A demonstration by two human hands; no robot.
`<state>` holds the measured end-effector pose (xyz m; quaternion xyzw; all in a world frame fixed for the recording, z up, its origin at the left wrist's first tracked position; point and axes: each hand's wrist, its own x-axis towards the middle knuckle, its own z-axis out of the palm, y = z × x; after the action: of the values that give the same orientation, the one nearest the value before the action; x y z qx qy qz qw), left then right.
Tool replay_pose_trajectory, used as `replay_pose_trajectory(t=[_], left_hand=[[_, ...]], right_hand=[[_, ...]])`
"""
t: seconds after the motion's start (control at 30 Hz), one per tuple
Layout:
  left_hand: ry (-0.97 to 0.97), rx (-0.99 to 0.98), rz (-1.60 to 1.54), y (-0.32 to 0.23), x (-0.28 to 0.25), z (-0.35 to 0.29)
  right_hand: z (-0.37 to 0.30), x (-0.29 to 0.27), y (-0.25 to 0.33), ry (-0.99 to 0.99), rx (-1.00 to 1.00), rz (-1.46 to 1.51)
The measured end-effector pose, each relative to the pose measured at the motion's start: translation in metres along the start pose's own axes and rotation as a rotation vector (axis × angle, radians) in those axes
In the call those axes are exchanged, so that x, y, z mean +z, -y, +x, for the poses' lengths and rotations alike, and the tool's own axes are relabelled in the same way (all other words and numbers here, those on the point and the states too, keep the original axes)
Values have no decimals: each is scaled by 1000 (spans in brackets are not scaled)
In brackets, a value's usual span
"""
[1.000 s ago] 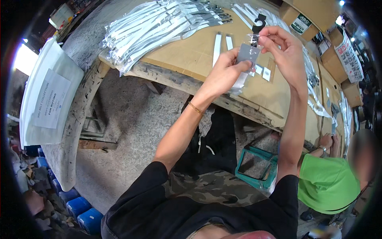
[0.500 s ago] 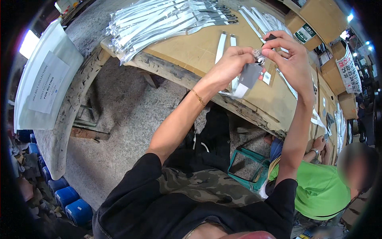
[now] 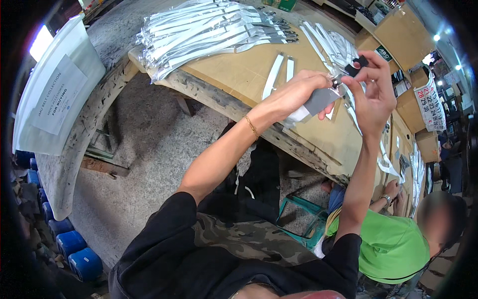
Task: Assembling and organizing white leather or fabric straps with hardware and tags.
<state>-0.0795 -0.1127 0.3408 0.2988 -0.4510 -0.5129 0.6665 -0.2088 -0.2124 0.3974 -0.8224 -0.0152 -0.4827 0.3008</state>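
Observation:
Over the table edge, both my hands are raised around one belt in a clear plastic sleeve, its grey card (image 3: 321,101) hanging tilted below the fingers. My left hand (image 3: 291,94) is closed, pinching the sleeve's top end between thumb and fingers. A small black plastic piece (image 3: 357,66), like a hanger hook, sits among the fingers of my right hand (image 3: 374,102), which is closed too. Right thumb and left fingertips nearly meet at the crumpled clear plastic. White, narrow sleeved belts (image 3: 274,74) lie on the cardboard just beyond.
A large pile of sleeved belts (image 3: 209,32) covers the far left of the cardboard-topped table (image 3: 224,72); more belts (image 3: 328,42) lie behind my hands. At right, a person in a green shirt (image 3: 386,244) works. Cardboard boxes (image 3: 403,30) stand beyond. A green stool (image 3: 303,219) is below.
The black piece has come further into view and sits higher, between my right fingers. My hands have moved slightly right and down, and the grey card has tilted.

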Motion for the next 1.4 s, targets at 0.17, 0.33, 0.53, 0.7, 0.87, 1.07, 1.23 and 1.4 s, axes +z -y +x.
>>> replay_pose_trajectory(t=[0.17,0.33,0.53,0.7,0.87,1.07,1.23,1.4], left_hand=[[-97,48,236,-9,7,1],[-99,61,357,-19,9,-3],[-38,16,304,-17,17,-5],[67,35,351,-15,22,-2],[-29,89,342,-13,24,0],[-120,59,427,-17,28,-2],[-26,60,501,-13,26,-7],[-1,121,537,-10,21,-10]], right_hand=[[-14,-5,-13,-123,-172,-111],[-22,-12,-9,7,57,161],[-12,-17,-7,58,4,71],[-11,-16,-5,14,-30,22],[-10,-19,-5,7,-94,64],[-8,-47,-10,21,277,589],[-7,-46,-10,247,669,488],[3,-53,9,351,643,417]])
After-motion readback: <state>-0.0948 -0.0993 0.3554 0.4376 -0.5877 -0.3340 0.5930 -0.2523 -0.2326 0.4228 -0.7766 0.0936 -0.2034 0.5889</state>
